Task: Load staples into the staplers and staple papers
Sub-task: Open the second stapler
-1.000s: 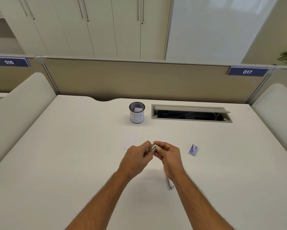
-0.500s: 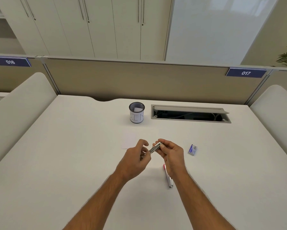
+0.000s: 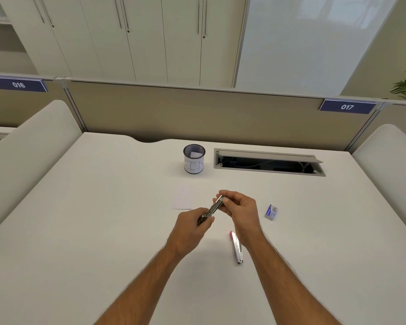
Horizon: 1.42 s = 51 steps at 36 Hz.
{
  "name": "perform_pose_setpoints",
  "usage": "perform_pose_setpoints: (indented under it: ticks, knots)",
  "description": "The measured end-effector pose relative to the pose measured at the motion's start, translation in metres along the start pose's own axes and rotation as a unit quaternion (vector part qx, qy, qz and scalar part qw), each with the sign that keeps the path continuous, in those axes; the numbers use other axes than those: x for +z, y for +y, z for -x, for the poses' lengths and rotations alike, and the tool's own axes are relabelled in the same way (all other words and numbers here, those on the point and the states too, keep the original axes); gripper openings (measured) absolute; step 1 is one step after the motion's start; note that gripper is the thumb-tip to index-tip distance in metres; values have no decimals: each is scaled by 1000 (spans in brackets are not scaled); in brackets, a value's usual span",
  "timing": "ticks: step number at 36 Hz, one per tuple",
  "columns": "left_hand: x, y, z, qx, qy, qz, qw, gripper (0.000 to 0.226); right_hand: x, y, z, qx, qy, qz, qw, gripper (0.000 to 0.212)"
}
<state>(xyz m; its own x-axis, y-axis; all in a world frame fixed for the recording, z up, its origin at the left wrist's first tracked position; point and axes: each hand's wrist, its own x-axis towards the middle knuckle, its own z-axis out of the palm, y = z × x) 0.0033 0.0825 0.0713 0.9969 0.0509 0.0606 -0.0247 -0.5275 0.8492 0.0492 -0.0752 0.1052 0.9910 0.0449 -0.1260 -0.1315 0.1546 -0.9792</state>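
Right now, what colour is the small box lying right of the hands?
Blue-purple with white, the small box, seen in the head view.

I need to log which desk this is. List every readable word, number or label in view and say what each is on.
"016": white digits on the blue sign on the left partition.
"017": white digits on the blue sign on the right partition.
Pen cup: dark hand-drawn marks on its white paper wrap, not legible as text.
Small blue box on the desk: print too small to read.
Paper slip: no text visible.
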Motion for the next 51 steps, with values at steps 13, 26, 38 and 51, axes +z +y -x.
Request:
perform_pose_setpoints:
  ticks: [13,26,38,51]
  knots:
    - [-4,9,3,3,32,18,999,31,3,-2,1,-4,14,33,999,26]
    - [-4,4,2,19,81,32,996,31,16,5,17,-220,32,373,901,17]
    - [-5,5,0,11,91,18,996,31,24,2,18,-231,20,416,880,8]
    - [-2,16,3,-2,77,-22,997,29,41,-2,13,-135,77,452,878,9]
